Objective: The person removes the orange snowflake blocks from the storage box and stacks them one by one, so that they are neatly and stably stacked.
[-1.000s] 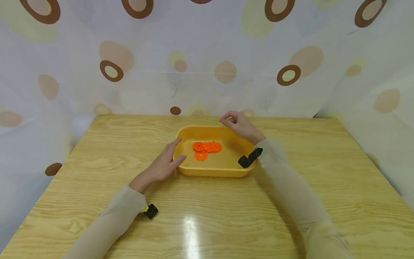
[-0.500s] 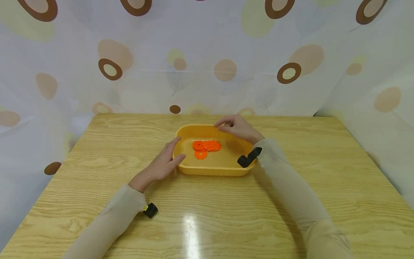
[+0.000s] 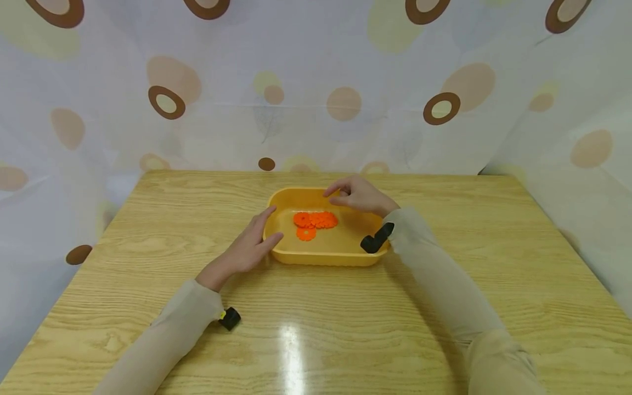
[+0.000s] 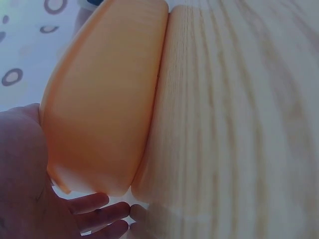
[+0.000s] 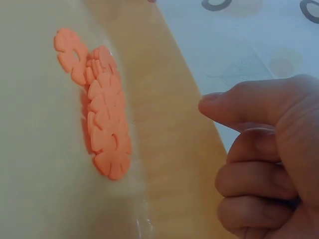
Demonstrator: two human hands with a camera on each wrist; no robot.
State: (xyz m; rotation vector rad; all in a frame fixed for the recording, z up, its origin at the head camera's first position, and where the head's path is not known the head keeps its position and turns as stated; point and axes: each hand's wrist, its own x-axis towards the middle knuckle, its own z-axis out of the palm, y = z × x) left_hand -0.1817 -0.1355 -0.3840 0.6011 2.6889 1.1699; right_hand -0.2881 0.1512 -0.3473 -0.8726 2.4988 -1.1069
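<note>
A yellow plastic basin (image 3: 326, 259) sits on the wooden table. On its floor lie several orange flower-shaped plastic discs with notched rims (image 5: 109, 127), overlapping in a row; one disc (image 3: 306, 234) lies flat in front of the others. My left hand (image 3: 242, 249) rests at the basin's left end, its fingers stretched along the outer wall and the thumb near the front rim. Over the far right part of the basin is my right hand (image 3: 359, 195), holding nothing. Its index finger and thumb are spread apart, and its other fingers (image 5: 254, 181) are curled in.
The wooden table (image 3: 316, 307) extends around the basin on all sides. Behind it hangs a pale curtain (image 3: 306, 77) patterned with brown and beige ovals. A black camera mount (image 3: 377, 239) on the right wrist overlaps the basin's right end.
My right hand has come down and slightly left, from above the far rim to over the basin, and its thumb and index finger have parted. The left hand stays at the basin's end.
</note>
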